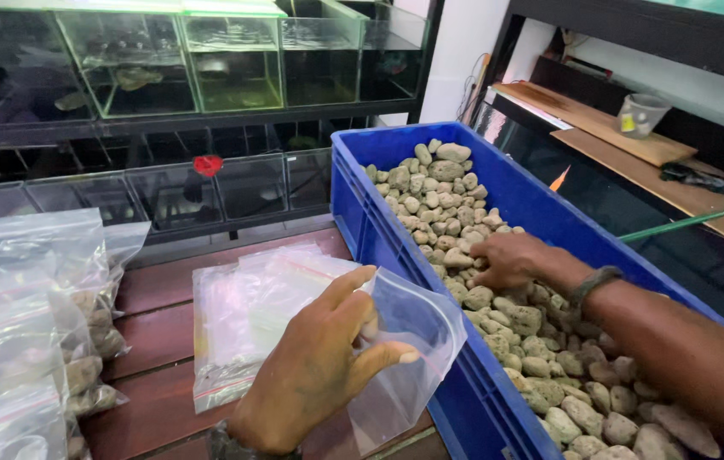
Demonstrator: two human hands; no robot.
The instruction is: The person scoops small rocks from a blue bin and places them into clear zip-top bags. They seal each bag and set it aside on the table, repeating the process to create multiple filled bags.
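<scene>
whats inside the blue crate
The blue crate is filled with pale, rough stones. The right hand rests on the pile with its fingers curled into them. The crate's bottom is covered by the stones, so how deep they go cannot be seen.

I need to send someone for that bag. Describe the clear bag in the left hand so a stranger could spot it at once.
Start at the blue plastic crate of pale stones on the right. Just outside its near left wall, the left hand holds a clear plastic bag above the red-brown wooden table. Unlike the flat bags stacked beside it, it is lifted and pulled open.
</scene>
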